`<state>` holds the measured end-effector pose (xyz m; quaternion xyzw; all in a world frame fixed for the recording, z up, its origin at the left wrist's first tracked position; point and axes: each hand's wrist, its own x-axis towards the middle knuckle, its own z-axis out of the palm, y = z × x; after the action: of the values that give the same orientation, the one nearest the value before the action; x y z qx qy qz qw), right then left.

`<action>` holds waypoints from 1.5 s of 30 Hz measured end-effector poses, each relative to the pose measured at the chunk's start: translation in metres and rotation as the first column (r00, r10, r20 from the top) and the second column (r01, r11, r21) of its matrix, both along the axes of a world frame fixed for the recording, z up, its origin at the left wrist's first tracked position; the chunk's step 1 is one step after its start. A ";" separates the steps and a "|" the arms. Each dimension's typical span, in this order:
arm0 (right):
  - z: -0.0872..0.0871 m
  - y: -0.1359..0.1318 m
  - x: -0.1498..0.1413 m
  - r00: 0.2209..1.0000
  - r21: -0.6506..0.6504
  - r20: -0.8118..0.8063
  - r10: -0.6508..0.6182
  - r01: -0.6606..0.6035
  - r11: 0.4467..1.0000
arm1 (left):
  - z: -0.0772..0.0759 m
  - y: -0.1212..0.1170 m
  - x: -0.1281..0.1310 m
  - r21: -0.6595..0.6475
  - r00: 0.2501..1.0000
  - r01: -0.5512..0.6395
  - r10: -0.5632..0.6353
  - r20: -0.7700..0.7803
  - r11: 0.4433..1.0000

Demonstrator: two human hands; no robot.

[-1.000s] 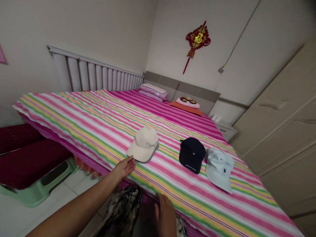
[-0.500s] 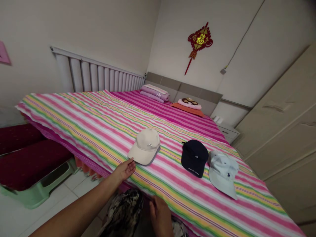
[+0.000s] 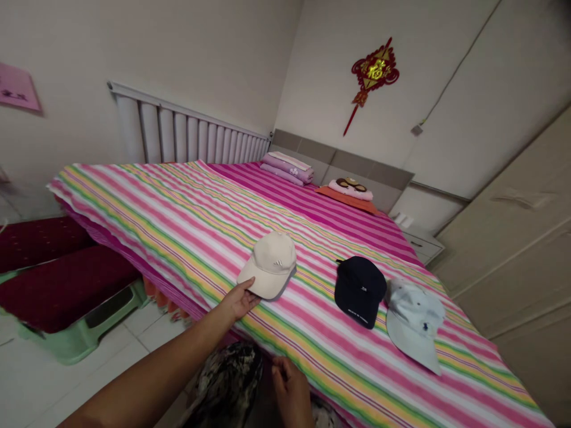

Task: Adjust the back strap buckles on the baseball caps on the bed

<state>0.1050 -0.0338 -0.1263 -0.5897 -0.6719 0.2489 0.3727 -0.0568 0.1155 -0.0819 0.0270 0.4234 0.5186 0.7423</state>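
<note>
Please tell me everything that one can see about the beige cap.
The beige cap is baseball-style and looks like fabric, with a rounded crown, a curved brim and a small slanted-stripe logo on the front. It sits upright on the striped bed cover, its brim toward the near edge of the bed, apart from the dark cap to its right. The thumb of the left hand lies over the brim; whether the fingers grip it from below is unclear.
</note>
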 end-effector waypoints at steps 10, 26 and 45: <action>-0.009 -0.005 0.007 0.999 -0.048 0.051 -0.001 0.003 0.999 | 0.019 0.009 -0.020 0.159 0.991 -0.109 0.095 0.092 0.981; -0.021 -0.009 0.007 0.999 -0.110 0.015 0.043 -0.041 0.993 | -0.005 0.005 -0.110 0.015 0.907 -0.176 0.168 -0.387 0.984; -0.027 -0.014 0.009 0.978 -0.203 -0.205 -0.020 -0.022 0.979 | 0.062 0.017 -0.099 0.353 0.992 -0.097 0.120 -0.045 0.931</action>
<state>0.1139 -0.0475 -0.1532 -0.5955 -0.6008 0.3766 0.3777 -0.1557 0.1328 -0.0202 0.1521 0.3495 0.6247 0.6816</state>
